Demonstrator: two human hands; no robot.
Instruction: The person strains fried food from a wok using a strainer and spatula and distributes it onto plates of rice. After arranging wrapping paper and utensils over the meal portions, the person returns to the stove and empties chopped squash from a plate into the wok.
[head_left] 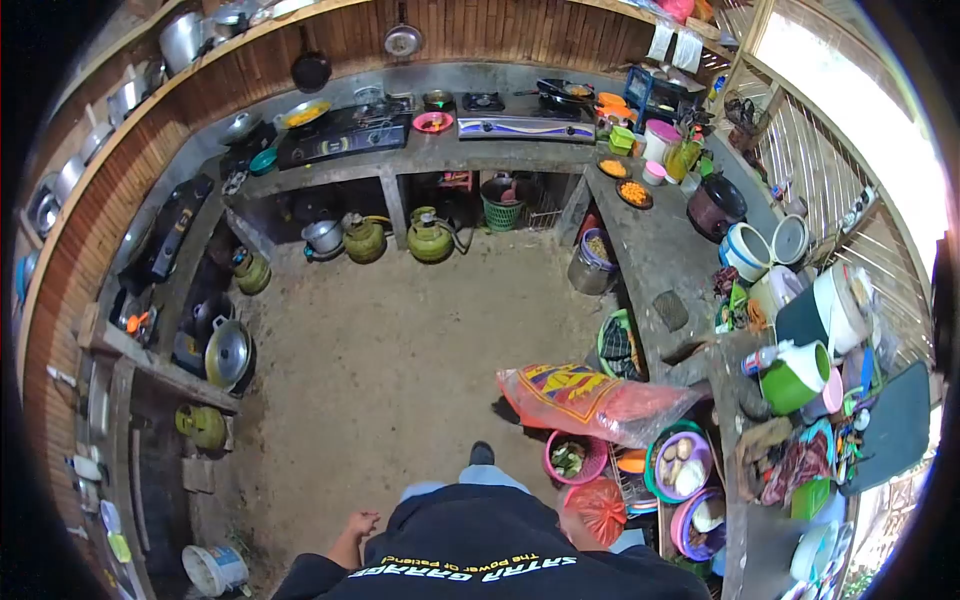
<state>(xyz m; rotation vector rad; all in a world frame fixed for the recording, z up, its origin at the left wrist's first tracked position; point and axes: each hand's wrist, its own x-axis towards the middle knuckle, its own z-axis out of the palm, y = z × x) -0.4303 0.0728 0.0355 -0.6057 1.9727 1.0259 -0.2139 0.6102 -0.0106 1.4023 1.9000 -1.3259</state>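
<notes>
Fingers [372, 517] of the left hand [360, 524] curled loosely, released; the right hand [577, 528], grip unclear, hung beside a red bag [600, 510] near the counter's [640, 250] edge.

Rustic kitchen: gas stoves [526, 130] along concrete counter [480, 152], gas cylinders [430, 240] below, pans [403, 41] on slatted wall [350, 45].

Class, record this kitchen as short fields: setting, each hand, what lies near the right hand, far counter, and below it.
Setting: kitchen with a bare brown floor
Left hand: beside the body, nothing visible in it
Right hand: partly visible; contact unclear
Near right hand: red plastic bag, pink basket holding greens
Far counter: several stoves
Below it: green gas cylinders
</notes>
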